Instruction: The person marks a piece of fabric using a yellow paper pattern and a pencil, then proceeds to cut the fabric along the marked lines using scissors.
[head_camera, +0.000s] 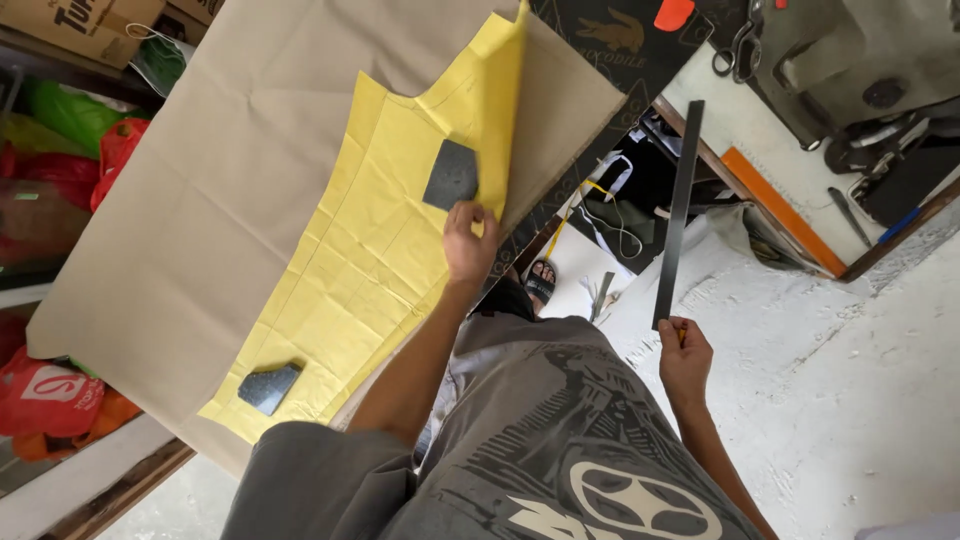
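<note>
A yellow paper pattern (370, 260) lies on a wide sheet of tan material (200, 200) that covers a table. My left hand (468, 242) pinches the pattern's near edge, and that edge is lifted and curls upward toward the top. Just above this hand a dark grey flat weight (452, 175) rests on the pattern. A second dark grey weight (268, 387) sits on its lower corner. My right hand (685, 358) is off to the side of the table. It grips the end of a long black ruler (679, 205), along with a small orange pencil-like stick.
A sewing machine (860, 60) stands on a white table at the upper right, with scissors (738, 45) and an orange ruler (782, 212). Coloured plastic bags (60, 130) are stacked at the left. A sandalled foot (541, 281) shows on the white floor below the table's edge.
</note>
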